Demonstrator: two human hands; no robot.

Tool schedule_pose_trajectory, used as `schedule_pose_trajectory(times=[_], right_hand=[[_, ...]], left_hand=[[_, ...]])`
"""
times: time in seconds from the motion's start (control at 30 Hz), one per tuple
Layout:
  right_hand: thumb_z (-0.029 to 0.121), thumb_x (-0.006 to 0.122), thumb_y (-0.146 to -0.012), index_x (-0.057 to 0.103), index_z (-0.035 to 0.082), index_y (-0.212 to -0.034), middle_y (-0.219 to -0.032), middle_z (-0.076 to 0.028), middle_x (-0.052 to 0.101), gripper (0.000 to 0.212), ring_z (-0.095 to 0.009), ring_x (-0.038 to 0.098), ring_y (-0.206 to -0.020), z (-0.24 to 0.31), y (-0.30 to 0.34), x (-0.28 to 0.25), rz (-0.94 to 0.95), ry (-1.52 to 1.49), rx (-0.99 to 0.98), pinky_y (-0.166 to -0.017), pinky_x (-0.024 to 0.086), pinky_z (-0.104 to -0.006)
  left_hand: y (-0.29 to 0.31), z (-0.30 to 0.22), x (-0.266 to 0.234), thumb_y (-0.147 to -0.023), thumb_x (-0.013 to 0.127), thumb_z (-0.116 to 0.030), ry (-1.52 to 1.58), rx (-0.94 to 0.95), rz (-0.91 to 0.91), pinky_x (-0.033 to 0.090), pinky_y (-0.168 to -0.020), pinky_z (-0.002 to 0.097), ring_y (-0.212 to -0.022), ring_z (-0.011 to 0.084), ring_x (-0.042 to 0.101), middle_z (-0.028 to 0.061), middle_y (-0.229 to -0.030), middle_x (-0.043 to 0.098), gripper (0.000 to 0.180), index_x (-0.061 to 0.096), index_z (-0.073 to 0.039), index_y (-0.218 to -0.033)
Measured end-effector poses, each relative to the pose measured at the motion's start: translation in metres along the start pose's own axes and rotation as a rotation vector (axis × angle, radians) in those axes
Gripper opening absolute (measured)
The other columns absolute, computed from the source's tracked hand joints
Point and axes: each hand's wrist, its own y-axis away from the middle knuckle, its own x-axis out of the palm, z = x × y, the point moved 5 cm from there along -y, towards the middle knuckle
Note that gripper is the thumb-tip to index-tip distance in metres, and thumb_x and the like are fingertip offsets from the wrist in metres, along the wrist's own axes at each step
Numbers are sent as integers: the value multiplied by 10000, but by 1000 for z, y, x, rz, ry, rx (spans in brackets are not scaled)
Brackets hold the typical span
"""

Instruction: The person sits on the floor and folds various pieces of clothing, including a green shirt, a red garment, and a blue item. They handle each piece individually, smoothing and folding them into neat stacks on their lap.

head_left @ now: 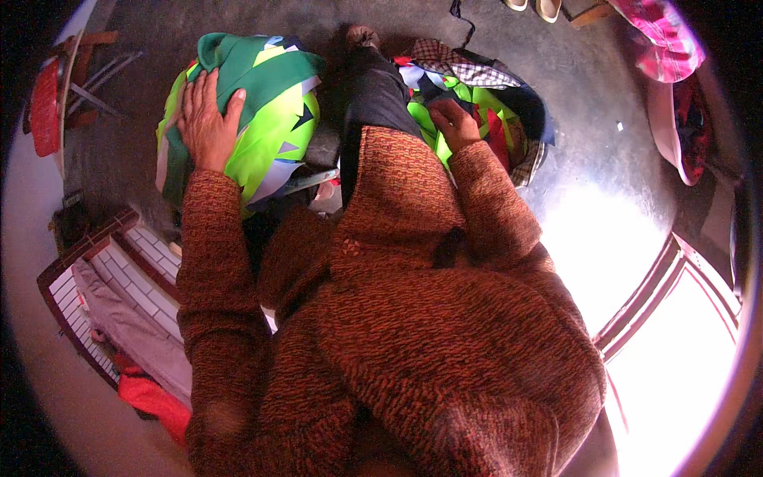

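A rounded heap of cloth pieces in neon yellow-green, white and dark blue stands at the left. Over its top lies a dark green cloth. My left hand rests on the green cloth, its fingers stretched out and the thumb apart. To the right of my leg is another pile of cloth scraps, neon green, red and white. My right hand is at this pile with its fingers curled in among the scraps. What the fingers hold, if anything, is hidden.
Checkered cloth and dark blue cloth edge the right pile. My leg in dark trousers stretches between the two piles. A red seat is at far left, sandals lie at the top, and pink cloth hangs at upper right.
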Motion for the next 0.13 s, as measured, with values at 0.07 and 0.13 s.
schedule_pose_trajectory(times=[0.07, 0.13], right_hand=[[390, 613, -797, 614, 141, -995, -972, -102, 649, 318, -244, 612, -954, -17, 6, -11, 47, 259, 123, -829, 459, -365], [424, 638, -763, 636, 122, -1005, -997, -99, 655, 388, -203, 612, -984, -37, 6, -12, 96, 573, 360, -879, 449, -339]], left_hand=[[1, 2, 2, -845, 517, -444, -1, -1, 0, 251, -1036, 457, -1231, 371, 359, 145, -1323, 433, 570, 423, -106, -1295], [0, -1, 1, -848, 511, -450, -25, -18, 18, 245, -1042, 454, -1234, 368, 358, 139, -1333, 426, 563, 420, -130, -1302]])
